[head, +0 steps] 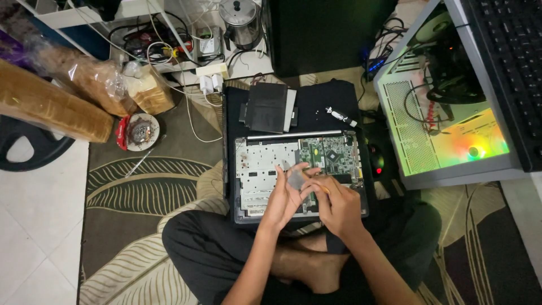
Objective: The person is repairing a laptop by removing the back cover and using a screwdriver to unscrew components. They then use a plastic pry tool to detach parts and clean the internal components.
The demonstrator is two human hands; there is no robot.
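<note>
Here, on a leaf-patterned rug [141,192], a person sits cross-legged with an opened laptop [296,175] lying just ahead of the knees, its bottom cover off so the pale inner frame and the green circuit board [330,155] show. Both hands meet over the middle of the machine. The left hand [282,197] is raised with its fingers loosely curled, pinching a small grey piece [294,179] — thin and flat, what it is I cannot tell. The right hand [337,206] is closed around a slim tool with a yellowish tip [324,188], most of it hidden in the fist, the tip close beside the grey piece. Beyond the laptop lies a black removed panel [266,107] on a dark cloth, and near it a small white tube [341,117]. To the left of the rug sit a round tin of small parts [140,131] and a thin screwdriver [141,161], with bagged bread loaves [107,85] behind. On the right stands an open desktop computer case [446,124], lit green and orange inside, with a black keyboard [511,68] on top — and a mouse [377,161] glowing red between it and the laptop.
</note>
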